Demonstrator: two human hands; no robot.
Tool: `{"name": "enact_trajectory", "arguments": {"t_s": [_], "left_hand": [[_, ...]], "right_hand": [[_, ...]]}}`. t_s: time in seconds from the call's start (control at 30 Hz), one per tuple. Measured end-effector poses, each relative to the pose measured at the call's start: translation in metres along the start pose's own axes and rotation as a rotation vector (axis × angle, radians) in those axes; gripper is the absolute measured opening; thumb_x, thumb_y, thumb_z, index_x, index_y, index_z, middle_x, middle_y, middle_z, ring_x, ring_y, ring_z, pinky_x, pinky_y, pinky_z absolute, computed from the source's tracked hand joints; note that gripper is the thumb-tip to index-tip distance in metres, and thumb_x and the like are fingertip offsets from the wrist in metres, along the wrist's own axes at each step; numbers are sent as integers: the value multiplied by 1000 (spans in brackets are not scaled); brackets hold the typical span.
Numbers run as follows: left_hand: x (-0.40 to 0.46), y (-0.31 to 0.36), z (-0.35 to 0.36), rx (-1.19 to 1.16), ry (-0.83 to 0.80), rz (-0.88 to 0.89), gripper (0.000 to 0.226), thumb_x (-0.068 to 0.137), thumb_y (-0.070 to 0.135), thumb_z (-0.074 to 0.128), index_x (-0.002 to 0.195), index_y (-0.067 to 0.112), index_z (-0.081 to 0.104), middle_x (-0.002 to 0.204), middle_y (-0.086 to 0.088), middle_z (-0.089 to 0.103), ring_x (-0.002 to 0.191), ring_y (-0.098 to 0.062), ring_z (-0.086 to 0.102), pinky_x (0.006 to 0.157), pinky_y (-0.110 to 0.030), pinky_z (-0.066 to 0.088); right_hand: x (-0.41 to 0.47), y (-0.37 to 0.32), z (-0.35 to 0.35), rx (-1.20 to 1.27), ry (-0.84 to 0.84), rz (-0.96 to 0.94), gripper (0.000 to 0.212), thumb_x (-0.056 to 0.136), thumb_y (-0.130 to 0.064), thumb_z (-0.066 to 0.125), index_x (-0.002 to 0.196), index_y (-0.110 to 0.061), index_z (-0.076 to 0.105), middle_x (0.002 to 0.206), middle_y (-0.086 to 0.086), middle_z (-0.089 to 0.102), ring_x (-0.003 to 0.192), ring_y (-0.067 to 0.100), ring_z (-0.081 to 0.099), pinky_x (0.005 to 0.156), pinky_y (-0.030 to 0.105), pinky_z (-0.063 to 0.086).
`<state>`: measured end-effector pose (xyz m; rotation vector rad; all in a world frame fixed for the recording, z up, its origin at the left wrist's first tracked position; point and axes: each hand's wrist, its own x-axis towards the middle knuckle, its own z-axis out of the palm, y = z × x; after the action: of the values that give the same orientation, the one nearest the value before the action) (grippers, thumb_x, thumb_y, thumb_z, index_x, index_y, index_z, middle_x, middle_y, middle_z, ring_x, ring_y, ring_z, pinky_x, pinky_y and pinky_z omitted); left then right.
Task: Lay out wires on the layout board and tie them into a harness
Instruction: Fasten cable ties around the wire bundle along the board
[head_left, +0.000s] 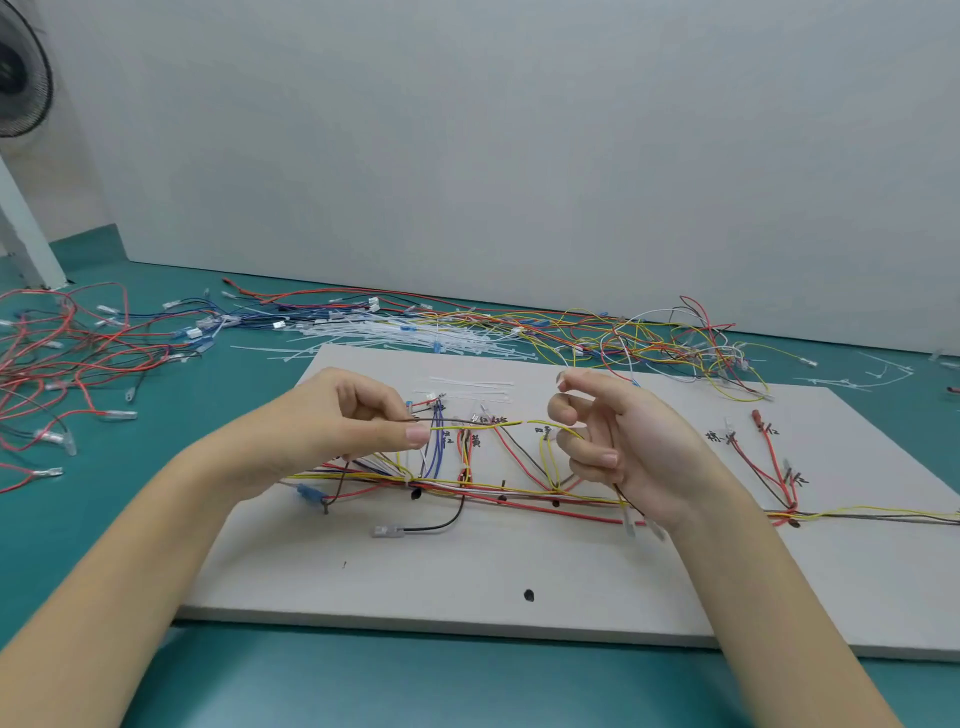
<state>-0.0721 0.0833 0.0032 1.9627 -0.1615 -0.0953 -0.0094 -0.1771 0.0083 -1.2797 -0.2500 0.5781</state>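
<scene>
Forearms reach over board (519, 571) on bench. Left hand (358, 426) pinches yellow wire (519, 424); right hand (618, 441) hooks its other end in curled fingers. Wire spans left-right between grips, above bundle (519, 493) on board.

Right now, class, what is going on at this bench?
A person stretches a yellow wire between both hands above the layout board. The left hand pinches one end; the right hand hooks the wire with curled fingers. Below, a partly tied harness lies on the board. Loose wires and cable ties lie behind.
</scene>
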Motion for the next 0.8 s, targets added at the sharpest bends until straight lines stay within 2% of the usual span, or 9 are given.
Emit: {"name": "enact_trajectory", "arguments": {"t_s": [0.07,0.17,0.3,0.37,0.43,0.53,0.63,0.8], "left_hand": [[0,-1,0,-1,18,3,46,60,59,75,70,14,73,55,1,47,49,-9,30,45,-12,26],[-1,0,-4,-53,39,24,42,60,57,75,58,16,66,48,-2,43,44,-10,33,46,-9,33],[-3,-1,-14,-212,19,46,44,47,53,86,51,17,61,54,-2,57,56,-15,48,54,-17,41],[-3,-1,-16,-257,6,49,48,43,54,89,53,15,63,50,-5,53,56,-18,51,53,-17,43],[-2,-3,-16,-284,15,37,49,41,51,90,57,10,67,46,-7,48,48,-16,51,51,-19,45],[0,-5,-16,-274,36,28,66,37,58,90,71,4,75,44,-6,49,43,-15,48,48,-19,45],[-1,-6,-15,-257,23,41,68,40,60,89,78,5,77,51,-9,57,43,-14,49,43,-18,43],[-3,-6,-18,-291,-28,38,53,46,59,87,68,14,72,71,-16,69,52,-15,51,49,-18,42]], "right_hand": [[0,0,0,-33,12,-3,15,98,-24,44,84,-19,47,65,-2,46,33,9,24,36,15,16],[0,0,-1,-25,25,3,14,98,-24,44,85,-18,46,65,-2,47,32,8,24,36,15,13],[1,0,-4,3,32,8,14,98,-24,43,86,-18,45,65,-1,47,30,8,24,35,14,10],[1,-1,-6,9,31,5,14,98,-24,43,86,-18,45,64,-2,47,30,8,23,35,14,10],[1,-1,-7,5,28,2,14,98,-24,43,86,-17,45,64,-2,47,29,7,22,35,13,10],[1,-1,-9,-1,32,-3,15,98,-25,43,86,-17,46,63,-2,48,28,5,19,34,13,9],[1,-2,-10,-29,46,-6,16,98,-25,43,85,-18,47,63,-1,50,28,5,18,34,11,9],[1,-2,-11,-54,54,1,15,98,-25,44,85,-18,47,65,0,53,28,5,17,32,10,14]]}}
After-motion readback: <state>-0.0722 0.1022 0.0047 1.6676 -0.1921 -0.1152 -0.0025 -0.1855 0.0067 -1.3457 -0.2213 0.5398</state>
